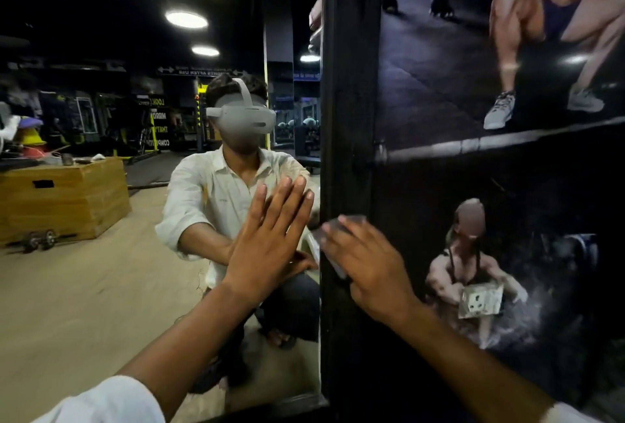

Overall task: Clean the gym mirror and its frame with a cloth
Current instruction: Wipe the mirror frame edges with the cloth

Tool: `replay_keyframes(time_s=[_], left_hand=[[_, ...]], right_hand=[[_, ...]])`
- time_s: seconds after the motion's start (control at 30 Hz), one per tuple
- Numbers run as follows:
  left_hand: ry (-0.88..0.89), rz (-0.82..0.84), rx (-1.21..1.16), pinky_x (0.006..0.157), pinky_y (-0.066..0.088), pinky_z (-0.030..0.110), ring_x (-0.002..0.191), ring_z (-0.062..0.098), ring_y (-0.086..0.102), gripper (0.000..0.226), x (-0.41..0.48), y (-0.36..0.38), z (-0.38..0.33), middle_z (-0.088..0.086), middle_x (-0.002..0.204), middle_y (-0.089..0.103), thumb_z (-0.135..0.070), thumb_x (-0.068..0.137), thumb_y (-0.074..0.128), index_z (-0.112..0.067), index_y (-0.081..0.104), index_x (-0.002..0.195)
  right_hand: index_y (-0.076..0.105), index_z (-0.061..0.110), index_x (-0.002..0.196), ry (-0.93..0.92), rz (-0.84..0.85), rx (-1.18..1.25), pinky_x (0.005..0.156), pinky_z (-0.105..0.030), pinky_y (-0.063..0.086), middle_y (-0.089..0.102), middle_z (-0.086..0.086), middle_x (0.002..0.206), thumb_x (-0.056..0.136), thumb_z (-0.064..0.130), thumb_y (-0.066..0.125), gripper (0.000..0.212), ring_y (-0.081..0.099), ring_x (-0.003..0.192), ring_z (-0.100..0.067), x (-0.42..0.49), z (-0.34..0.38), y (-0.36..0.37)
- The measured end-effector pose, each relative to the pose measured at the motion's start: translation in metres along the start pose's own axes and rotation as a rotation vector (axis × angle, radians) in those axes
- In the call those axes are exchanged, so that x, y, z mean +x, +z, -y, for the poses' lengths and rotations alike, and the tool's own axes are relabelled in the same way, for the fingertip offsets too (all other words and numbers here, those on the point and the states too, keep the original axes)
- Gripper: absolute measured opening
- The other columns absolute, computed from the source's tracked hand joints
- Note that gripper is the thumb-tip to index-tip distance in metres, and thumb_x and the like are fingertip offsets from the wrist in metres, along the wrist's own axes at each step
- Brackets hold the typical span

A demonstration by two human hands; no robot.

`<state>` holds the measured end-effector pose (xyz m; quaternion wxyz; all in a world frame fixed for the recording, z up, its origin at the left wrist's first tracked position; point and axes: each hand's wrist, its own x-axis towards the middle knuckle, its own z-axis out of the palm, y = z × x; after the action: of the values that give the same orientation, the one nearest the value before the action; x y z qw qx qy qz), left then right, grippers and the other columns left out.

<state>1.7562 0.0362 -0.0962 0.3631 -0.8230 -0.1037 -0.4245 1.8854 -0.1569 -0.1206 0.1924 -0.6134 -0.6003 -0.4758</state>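
Observation:
The gym mirror [101, 287] fills the left half of the head view and reflects a crouching person in a white shirt with a headset. Its black frame [348, 84] runs upright down the middle. My left hand [270, 240] lies flat on the glass near the right edge, fingers spread, holding nothing. My right hand [368, 263] presses a dark grey cloth [321, 243] against the frame at mid height. Only the cloth's edges show from under my fingers.
Right of the frame is a dark wall poster of athletes [507, 84] with a white wall socket [480, 301] set into it. The mirror's bottom frame edge [270, 405] is near the floor. Reflected in the glass are a wooden plyo box and small dumbbells.

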Motion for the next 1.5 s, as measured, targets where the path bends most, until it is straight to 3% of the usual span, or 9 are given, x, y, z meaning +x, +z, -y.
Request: replay_keyframes(time_s=[0.17, 0.43, 0.57, 0.67, 0.8, 1.03, 1.17, 1.37, 1.5], left_hand=[[-0.061, 0.039, -0.003, 0.129, 0.012, 0.066, 0.164, 0.038, -0.005, 0.118, -0.007, -0.001, -0.016, 0.021, 0.177, -0.005, -0.079, 0.093, 0.055, -0.003, 0.008, 0.169], [-0.122, 0.057, -0.012, 0.13, 0.013, 0.064, 0.164, 0.039, -0.001, 0.107, -0.02, 0.005, -0.035, 0.021, 0.177, -0.004, -0.069, 0.1, 0.052, -0.003, 0.003, 0.169], [-0.083, 0.112, -0.022, 0.13, 0.011, 0.065, 0.164, 0.04, -0.003, 0.105, -0.03, 0.004, -0.038, 0.023, 0.176, -0.007, -0.073, 0.102, 0.043, -0.003, 0.001, 0.169], [-0.062, 0.15, -0.025, 0.129, 0.01, 0.065, 0.164, 0.042, -0.007, 0.11, -0.039, 0.004, -0.04, 0.024, 0.176, -0.009, -0.069, 0.099, 0.053, -0.004, -0.001, 0.169], [-0.074, 0.193, -0.067, 0.129, 0.008, 0.066, 0.163, 0.042, -0.012, 0.111, -0.047, 0.002, -0.051, 0.024, 0.175, -0.015, -0.07, 0.1, 0.051, -0.004, -0.005, 0.169], [-0.084, 0.191, -0.034, 0.13, 0.009, 0.065, 0.163, 0.042, -0.009, 0.093, -0.059, 0.007, -0.064, 0.025, 0.175, -0.013, -0.06, 0.107, 0.039, -0.003, -0.003, 0.169], [-0.056, 0.188, -0.038, 0.13, 0.014, 0.063, 0.163, 0.042, -0.008, 0.089, -0.071, 0.009, -0.069, 0.025, 0.175, -0.012, -0.045, 0.106, 0.048, -0.004, 0.0, 0.169], [-0.02, 0.209, -0.059, 0.131, 0.013, 0.062, 0.164, 0.04, -0.004, 0.101, -0.105, 0.016, -0.08, 0.022, 0.176, -0.008, -0.043, 0.101, 0.062, -0.003, -0.002, 0.169], [-0.043, 0.216, -0.086, 0.13, 0.015, 0.062, 0.164, 0.04, 0.001, 0.102, -0.119, 0.02, -0.089, 0.022, 0.177, -0.003, -0.036, 0.098, 0.068, -0.003, 0.003, 0.169]], right_hand=[[0.064, 0.005, 0.141, 0.245, -0.381, 0.017, 0.119, -0.057, 0.038, 0.059, -0.009, 0.151, 0.083, -0.015, 0.054, 0.062, 0.045, 0.149, -0.032, 0.094, -0.043, -0.052], [0.056, 0.001, 0.149, 0.187, -0.105, 0.147, 0.124, -0.048, 0.036, 0.047, -0.011, 0.161, 0.085, -0.023, 0.043, 0.069, 0.032, 0.157, -0.032, -0.028, 0.005, 0.034], [0.058, 0.006, 0.148, 0.075, 0.147, 0.165, 0.117, -0.047, 0.043, 0.049, -0.008, 0.16, 0.081, -0.01, 0.039, 0.072, 0.033, 0.156, -0.026, -0.083, 0.023, 0.027], [0.063, -0.001, 0.14, 0.136, 0.002, 0.188, 0.118, -0.048, 0.045, 0.058, -0.016, 0.15, 0.076, -0.013, 0.042, 0.069, 0.05, 0.146, -0.032, -0.059, 0.004, -0.001], [0.062, -0.005, 0.139, 0.259, -0.212, 0.066, 0.121, -0.049, 0.04, 0.057, -0.021, 0.149, 0.077, -0.02, 0.048, 0.065, 0.048, 0.146, -0.038, 0.003, -0.036, -0.026], [0.052, -0.008, 0.148, 0.207, -0.001, 0.18, 0.126, -0.052, 0.032, 0.043, -0.022, 0.161, 0.099, -0.011, 0.028, 0.054, 0.032, 0.156, -0.038, -0.076, 0.02, 0.046], [0.06, 0.001, 0.144, 0.105, 0.271, 0.219, 0.11, -0.052, 0.05, 0.053, -0.017, 0.154, 0.089, -0.005, 0.042, 0.058, 0.04, 0.15, -0.031, -0.133, 0.05, 0.049], [0.069, 0.001, 0.133, 0.22, -0.162, 0.112, 0.097, -0.042, 0.054, 0.065, -0.022, 0.13, 0.085, -0.013, 0.067, 0.05, 0.057, 0.122, -0.035, -0.026, 0.017, 0.0], [0.066, 0.001, 0.135, 0.092, -0.071, -0.018, 0.1, -0.048, 0.05, 0.064, -0.02, 0.133, 0.094, 0.001, 0.065, 0.041, 0.06, 0.125, -0.037, -0.02, 0.017, 0.032]])
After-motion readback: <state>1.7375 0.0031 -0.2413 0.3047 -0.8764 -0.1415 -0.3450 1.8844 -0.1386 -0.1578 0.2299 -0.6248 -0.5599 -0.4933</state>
